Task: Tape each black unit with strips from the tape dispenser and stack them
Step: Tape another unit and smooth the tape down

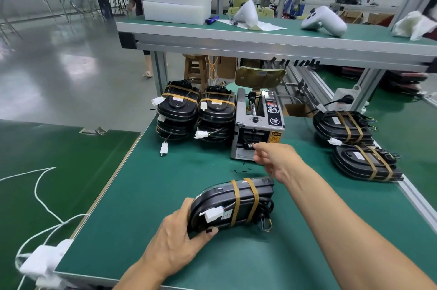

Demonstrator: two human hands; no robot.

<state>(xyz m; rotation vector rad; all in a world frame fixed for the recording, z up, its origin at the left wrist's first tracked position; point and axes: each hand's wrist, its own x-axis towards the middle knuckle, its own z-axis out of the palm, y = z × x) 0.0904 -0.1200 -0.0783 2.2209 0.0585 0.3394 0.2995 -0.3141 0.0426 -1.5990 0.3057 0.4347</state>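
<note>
The black unit (233, 204) lies on the green table (146, 195), in front of the tape dispenser (259, 124) and nearer to the person. Two brown tape strips (244, 202) go around its right part, and a white connector (214, 215) lies on its top. The left hand (176, 240) holds the unit at its left end, the thumb on the near edge and the fingers curled around the far side. The right hand (275, 160) reaches to the front slot of the dispenser; its fingers (259, 147) pinch together at the slot, but what they pinch is too small to tell. Left of the dispenser stand two stacks of taped units (196, 112), just beside each other. Right of the dispenser, well apart, lie two more taped units (354, 143). Behind and above the dispenser is a shelf (260, 36) with white parts.
</note>
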